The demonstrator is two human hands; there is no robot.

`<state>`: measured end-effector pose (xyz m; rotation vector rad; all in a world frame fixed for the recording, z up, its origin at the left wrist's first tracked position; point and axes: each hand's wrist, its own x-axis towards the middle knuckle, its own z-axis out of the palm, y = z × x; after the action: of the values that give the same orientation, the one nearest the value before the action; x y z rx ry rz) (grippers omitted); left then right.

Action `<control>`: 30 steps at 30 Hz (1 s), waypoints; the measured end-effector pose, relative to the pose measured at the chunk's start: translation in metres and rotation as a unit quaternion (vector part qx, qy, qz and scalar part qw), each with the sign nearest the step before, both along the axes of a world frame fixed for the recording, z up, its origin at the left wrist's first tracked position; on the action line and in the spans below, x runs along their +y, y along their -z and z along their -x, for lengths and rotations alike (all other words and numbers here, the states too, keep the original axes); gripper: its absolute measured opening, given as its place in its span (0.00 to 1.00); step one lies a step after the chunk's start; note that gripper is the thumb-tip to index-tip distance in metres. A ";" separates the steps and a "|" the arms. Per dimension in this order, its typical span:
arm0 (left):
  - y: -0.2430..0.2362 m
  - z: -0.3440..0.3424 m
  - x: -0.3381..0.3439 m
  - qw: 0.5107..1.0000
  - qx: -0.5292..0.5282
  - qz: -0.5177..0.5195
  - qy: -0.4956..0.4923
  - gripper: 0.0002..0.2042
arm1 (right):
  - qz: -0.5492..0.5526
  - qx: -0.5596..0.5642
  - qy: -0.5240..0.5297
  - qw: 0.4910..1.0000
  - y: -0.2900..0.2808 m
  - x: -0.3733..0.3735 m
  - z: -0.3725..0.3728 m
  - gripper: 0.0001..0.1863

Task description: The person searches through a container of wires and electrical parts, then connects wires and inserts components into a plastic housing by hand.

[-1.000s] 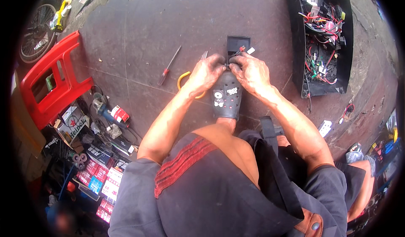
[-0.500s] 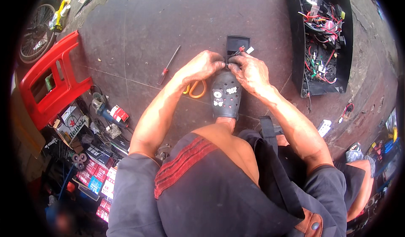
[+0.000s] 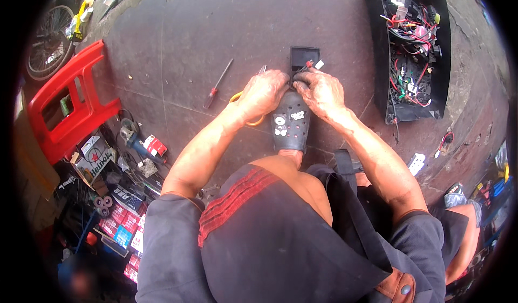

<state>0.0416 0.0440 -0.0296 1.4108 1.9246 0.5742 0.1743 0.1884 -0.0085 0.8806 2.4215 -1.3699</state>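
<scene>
My left hand point(image 3: 264, 92) and my right hand point(image 3: 322, 91) meet just beyond the toe of a black clog point(image 3: 290, 122), fingers pinched together. Thin dark wires with a red connector point(image 3: 309, 64) and a white plug point(image 3: 319, 64) come up beside my right fingers, which grip them. What my left fingers pinch is hidden behind the knuckles. A black rectangular case point(image 3: 305, 53) lies on the floor just past my fingertips. Scissors with yellow-orange handles point(image 3: 257, 121) lie partly under my left hand and wrist. Left of them rests a screwdriver with a red handle point(image 3: 212, 94).
A black bin point(image 3: 386, 87) full of tangled wires stands at the far right. A red plastic chair part point(image 3: 75, 98), an angle grinder point(image 3: 132, 138) and stacked boxes point(image 3: 121, 222) crowd the left. A white power strip point(image 3: 416, 164) lies at right, near another person's leg point(image 3: 462, 243).
My left hand has turned and shifted slightly, its knuckles now covering part of the scissors. My right hand stays almost in place by the case.
</scene>
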 end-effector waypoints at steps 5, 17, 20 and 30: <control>-0.001 0.003 0.004 0.986 -0.122 0.051 -0.102 0.10 | 0.006 0.001 0.001 1.000 0.004 0.001 0.000 0.11; -0.010 0.020 0.021 0.981 -0.128 0.144 -0.011 0.12 | -0.001 0.011 0.006 1.000 0.003 -0.003 -0.003 0.11; -0.002 0.002 0.005 0.999 0.015 0.023 0.028 0.09 | -0.003 0.005 0.004 1.000 0.001 0.000 0.000 0.11; -0.008 0.026 0.029 0.959 -0.184 0.214 -0.006 0.14 | -0.007 0.019 -0.001 1.000 0.008 -0.002 -0.003 0.11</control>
<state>0.0153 0.0728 -0.0211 0.9431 1.6338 0.3634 0.1776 0.1867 -0.0165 0.8615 2.4638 -1.3820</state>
